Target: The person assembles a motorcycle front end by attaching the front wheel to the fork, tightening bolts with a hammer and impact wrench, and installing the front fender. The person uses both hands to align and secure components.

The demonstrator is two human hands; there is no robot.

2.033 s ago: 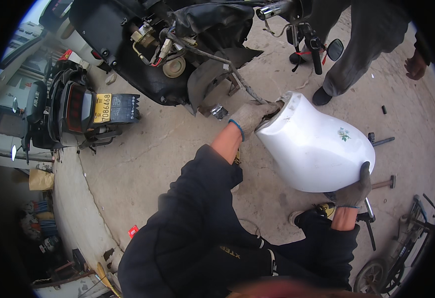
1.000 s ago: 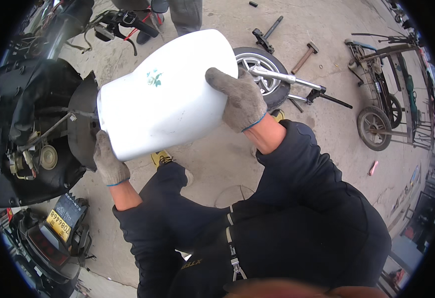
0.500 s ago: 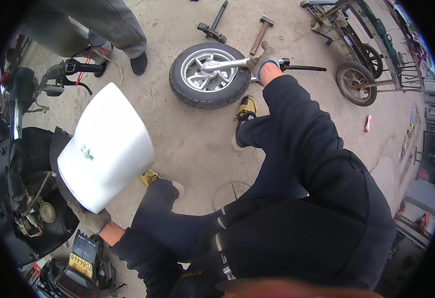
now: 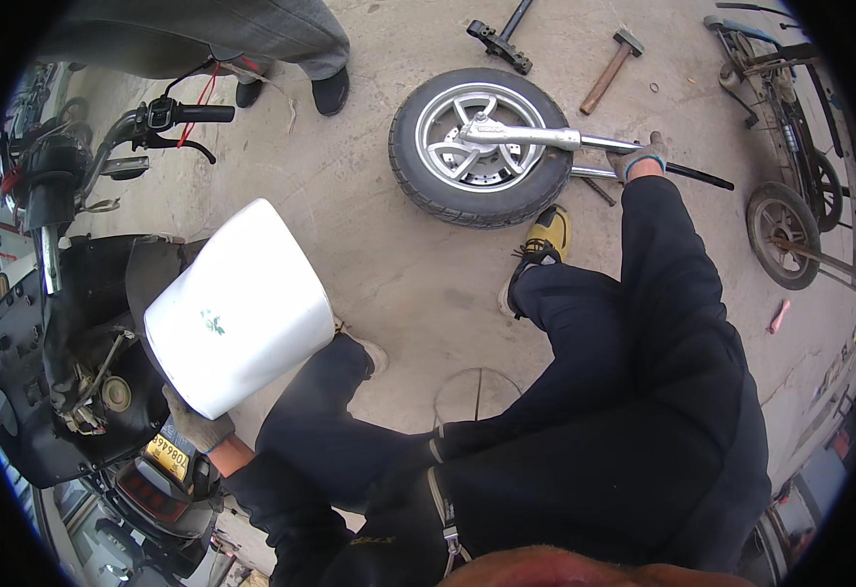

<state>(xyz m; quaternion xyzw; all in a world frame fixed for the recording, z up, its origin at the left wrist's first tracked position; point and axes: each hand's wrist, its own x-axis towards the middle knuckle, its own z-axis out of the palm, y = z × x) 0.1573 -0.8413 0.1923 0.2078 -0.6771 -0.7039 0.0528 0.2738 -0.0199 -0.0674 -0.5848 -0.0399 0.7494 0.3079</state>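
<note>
My gloved right hand (image 4: 640,157) is closed around the chrome tube (image 4: 602,143) of a front fork lying across a wheel. The fork's silver lower leg (image 4: 521,133) meets the hub of the black-tyred wheel (image 4: 410,132), which lies flat on the floor. Beyond my hand sticks out a black rod (image 4: 702,176). At the left, my gloved left hand (image 4: 196,421) grips the lower end of a white tapered plastic bucket (image 4: 262,293) with a small green print. Its fingers are partly hidden behind the bucket, which hangs tilted beside a motor scooter's black body panel (image 4: 66,313).
A hammer (image 4: 612,70) and a black steering stem (image 4: 501,44) lie beyond the wheel. At the right stands a wheeled cart (image 4: 785,235), near a pink-handled tool (image 4: 778,316). The scooter's handlebar (image 4: 169,115) and another person's grey trousers (image 4: 213,39) are at the upper left.
My right hand has slid outward along the fork, away from the wheel. The bucket has sunk and tilted slightly relative to the scooter, staying with my left hand. The whole view has shifted.
</note>
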